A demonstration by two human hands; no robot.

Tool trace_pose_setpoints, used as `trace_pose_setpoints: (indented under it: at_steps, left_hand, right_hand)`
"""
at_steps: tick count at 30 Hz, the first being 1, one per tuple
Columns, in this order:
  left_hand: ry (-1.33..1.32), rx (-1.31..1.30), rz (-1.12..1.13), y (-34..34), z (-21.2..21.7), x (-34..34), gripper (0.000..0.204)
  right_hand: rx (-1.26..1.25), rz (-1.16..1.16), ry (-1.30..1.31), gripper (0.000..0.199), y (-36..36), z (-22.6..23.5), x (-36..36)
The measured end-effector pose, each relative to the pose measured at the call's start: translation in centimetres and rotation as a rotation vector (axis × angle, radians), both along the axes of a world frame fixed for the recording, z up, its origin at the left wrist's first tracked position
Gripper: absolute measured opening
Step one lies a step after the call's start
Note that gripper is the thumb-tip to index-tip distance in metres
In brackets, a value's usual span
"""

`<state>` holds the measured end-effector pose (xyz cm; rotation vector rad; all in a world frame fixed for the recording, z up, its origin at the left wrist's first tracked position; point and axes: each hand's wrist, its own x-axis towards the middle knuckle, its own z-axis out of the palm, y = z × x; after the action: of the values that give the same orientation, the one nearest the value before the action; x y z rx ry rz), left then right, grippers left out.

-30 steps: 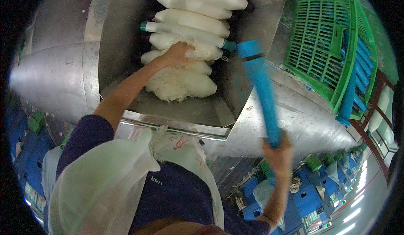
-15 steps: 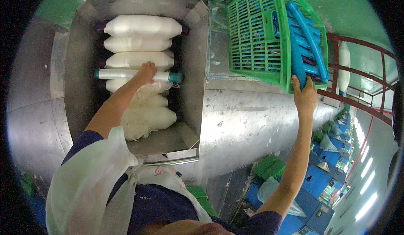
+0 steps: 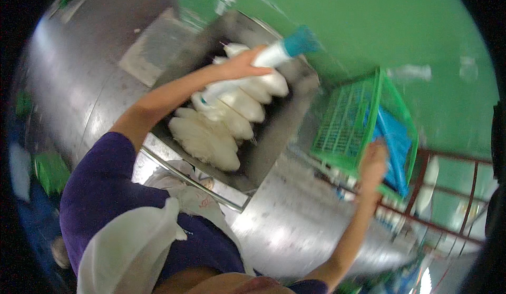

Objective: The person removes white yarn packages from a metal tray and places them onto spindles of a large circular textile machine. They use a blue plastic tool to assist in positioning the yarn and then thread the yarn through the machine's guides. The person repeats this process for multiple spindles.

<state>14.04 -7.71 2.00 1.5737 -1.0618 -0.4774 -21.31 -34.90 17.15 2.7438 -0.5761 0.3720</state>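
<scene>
Gripping a teal-ended white tube (image 3: 271, 56), tilted over the metal bin's (image 3: 286, 120) far edge, with curled fingers of the left hand (image 3: 245, 65); holding the right hand (image 3: 374, 162) by blue tubes (image 3: 398, 152) at the green basket's (image 3: 340, 117) near edge, cannot tell those fingers' state

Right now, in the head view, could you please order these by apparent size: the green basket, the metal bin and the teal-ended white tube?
1. Metal bin
2. Green basket
3. Teal-ended white tube, held in the left hand
</scene>
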Motion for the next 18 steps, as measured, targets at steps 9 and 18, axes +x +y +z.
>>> trace_pose_setpoints:
  at_steps: [9,18]
  left_hand:
    - [0.442,-0.257,0.155,1.9,11.6,-10.6,0.077]
    - [0.769,-0.507,0.133,3.0,8.5,-11.5,0.071]
  right_hand:
    - [1.947,-0.01,-0.575,0.055,27.2,-12.8,5.9]
    - [1.341,0.234,-0.546,0.045,28.6,-10.7,0.2]
